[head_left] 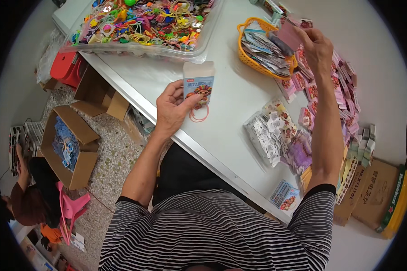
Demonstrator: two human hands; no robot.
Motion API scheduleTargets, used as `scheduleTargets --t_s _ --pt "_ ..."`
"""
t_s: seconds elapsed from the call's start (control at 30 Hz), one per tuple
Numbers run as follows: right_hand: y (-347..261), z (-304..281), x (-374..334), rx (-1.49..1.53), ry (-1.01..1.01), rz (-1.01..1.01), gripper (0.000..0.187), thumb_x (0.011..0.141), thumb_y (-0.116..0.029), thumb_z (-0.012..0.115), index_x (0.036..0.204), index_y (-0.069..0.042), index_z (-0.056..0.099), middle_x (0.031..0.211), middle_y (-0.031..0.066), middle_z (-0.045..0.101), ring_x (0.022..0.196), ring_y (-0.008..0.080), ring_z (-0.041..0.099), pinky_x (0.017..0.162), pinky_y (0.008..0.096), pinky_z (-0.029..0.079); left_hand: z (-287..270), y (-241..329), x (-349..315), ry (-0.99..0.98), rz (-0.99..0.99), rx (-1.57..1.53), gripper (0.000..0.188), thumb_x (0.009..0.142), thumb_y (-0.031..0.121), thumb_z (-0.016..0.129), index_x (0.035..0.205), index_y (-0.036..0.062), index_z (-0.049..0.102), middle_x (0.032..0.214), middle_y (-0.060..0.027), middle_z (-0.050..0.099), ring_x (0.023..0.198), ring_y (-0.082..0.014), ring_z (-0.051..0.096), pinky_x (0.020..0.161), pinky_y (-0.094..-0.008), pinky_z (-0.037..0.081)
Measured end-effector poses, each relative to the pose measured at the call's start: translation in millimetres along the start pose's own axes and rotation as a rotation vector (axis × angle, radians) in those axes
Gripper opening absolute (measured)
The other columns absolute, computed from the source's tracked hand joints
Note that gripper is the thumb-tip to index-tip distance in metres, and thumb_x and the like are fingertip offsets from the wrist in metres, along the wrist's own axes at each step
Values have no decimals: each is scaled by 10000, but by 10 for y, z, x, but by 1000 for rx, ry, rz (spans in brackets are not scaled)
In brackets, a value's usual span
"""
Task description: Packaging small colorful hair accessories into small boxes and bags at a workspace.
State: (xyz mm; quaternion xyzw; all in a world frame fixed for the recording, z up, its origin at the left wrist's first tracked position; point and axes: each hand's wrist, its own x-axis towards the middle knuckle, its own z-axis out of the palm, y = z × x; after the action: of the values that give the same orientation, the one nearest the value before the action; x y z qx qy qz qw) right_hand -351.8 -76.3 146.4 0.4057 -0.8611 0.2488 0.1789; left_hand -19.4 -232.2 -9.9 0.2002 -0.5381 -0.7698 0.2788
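My left hand (pixel 171 110) grips a small blue cardboard box (pixel 197 86) printed with a cartoon figure, its pale top flap raised. A pinkish elastic loop (pixel 199 114) shows just below the box, by my thumb; whether I hold it or it lies on the table, I cannot tell. Farther right, my right hand (pixel 319 49) pinches a flat pinkish packet (pixel 288 36) over the edge of a yellow plastic basket (pixel 260 66). Many flat silvery sachets (pixel 263 47) fill that basket, and a dark item lies partly under the packet.
A clear plastic tub (pixel 185 55) of colourful trinkets stands at the far left of the white table (pixel 212 140). Pink boxes (pixel 339 90) pile at the right, near a bag of white sachets (pixel 264 135). Left, on the floor, are a carton (pixel 88 167), a red stool (pixel 63 67) and another person (pixel 29 198).
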Motion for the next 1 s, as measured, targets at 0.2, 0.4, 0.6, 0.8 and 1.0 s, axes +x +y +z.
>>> scheduleTargets --t_s 0.2,0.4,0.6,0.8,1.0 --pt "-456 -379 -500 788 139 173 222 976 -236 699 905 -29 736 705 -53 582 604 22 464 527 184 328 162 309 -225 -14 -48 -4 435 859 -1 764 1229 -87 553 1058 -172 726 910 -196 722 804 -298 610" --pt "-698 -470 -980 998 38 166 176 993 -150 662 1060 11 684 775 19 656 636 59 558 545 204 427 276 440 -496 -81 -99 58 431 853 26 783 1218 -70 577 1062 -155 727 931 -156 705 788 -265 593" --pt "-964 -614 -1462 1195 9 -27 150 963 -49 669 1090 31 660 876 81 685 694 112 620 608 229 492 359 462 -637 -233 -126 -16 411 840 7 788 1199 -68 602 1080 -141 724 948 -156 699 814 -263 588" --pt "-1094 -654 -1695 1097 -122 44 130 935 -20 694 1060 11 684 837 43 688 700 107 625 626 236 496 435 413 -724 -332 -36 -59 396 827 -48 775 1184 -71 604 1110 -156 713 1010 -176 692 898 -253 570" --pt "-1084 -750 -1701 576 -247 -155 187 872 -43 756 1054 -10 729 831 65 694 733 125 624 662 245 486 419 409 -730 -364 -66 18 367 832 -39 775 1159 -67 612 1091 -143 718 986 -176 702 901 -259 573"
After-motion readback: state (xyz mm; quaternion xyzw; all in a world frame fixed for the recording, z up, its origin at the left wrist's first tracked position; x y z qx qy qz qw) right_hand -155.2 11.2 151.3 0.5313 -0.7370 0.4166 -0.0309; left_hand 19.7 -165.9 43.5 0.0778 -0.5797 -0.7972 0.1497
